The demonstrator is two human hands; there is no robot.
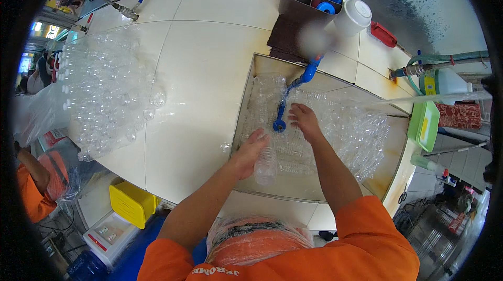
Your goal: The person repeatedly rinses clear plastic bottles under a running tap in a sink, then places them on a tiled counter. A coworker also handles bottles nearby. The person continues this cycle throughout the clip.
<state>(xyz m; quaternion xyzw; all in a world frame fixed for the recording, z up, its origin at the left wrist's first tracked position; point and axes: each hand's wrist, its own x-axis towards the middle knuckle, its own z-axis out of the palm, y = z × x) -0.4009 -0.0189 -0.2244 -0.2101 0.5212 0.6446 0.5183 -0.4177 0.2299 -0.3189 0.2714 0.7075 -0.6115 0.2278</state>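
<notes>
My left hand (248, 156) is closed round a clear plastic bottle (266, 164), held near the left front of a recessed basin (242, 104). Beside it on the right, my right hand (304, 119) hovers over the basin with its fingers apart and nothing visible in them. Between the two hands hangs a blue pipe (306, 75) with a round blue end. Many clear plastic bottles (343, 129) lie in the basin, under and to the right of my right hand. Their heap partly hides the basin's bottom.
A large group of clear bottles (107, 90) stands on the white tiled counter (199, 87) at left. Behind the basin are a dark bin (297, 2) and a white container (355, 16). A green tray (424, 126) sits at right. A yellow tub (131, 203) and another person's arm (34, 172) are lower left.
</notes>
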